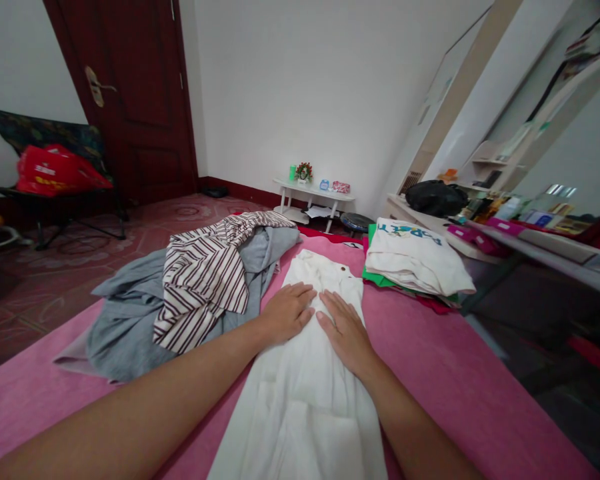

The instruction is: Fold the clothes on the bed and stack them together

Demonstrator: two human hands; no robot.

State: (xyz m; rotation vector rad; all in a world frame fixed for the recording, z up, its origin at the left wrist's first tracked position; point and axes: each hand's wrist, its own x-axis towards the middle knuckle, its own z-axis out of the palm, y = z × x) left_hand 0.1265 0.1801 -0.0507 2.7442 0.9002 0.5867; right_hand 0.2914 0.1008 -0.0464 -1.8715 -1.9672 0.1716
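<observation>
A white garment [310,380] with a button near its far end, probably trousers, lies lengthwise over the pink bed cover [420,373]. My left hand [289,312] rests on its upper part with the fingers stretched out. Just beside it, my right hand [344,333] lies flat on the same cloth, fingers extended. Neither hand grips anything. To the left is a loose heap with a brown-and-white striped garment [205,280] on top of grey clothing [130,333]. On the right sits a pile of folded clothes, topped by a white printed shirt [415,257].
Beyond the bed stands a low white table [313,190] with a small potted plant [303,172]. A folding chair at left holds a red bag [60,170]. Along the right are a dressing table with a black bag [436,198] and bottles, and a metal-edged surface.
</observation>
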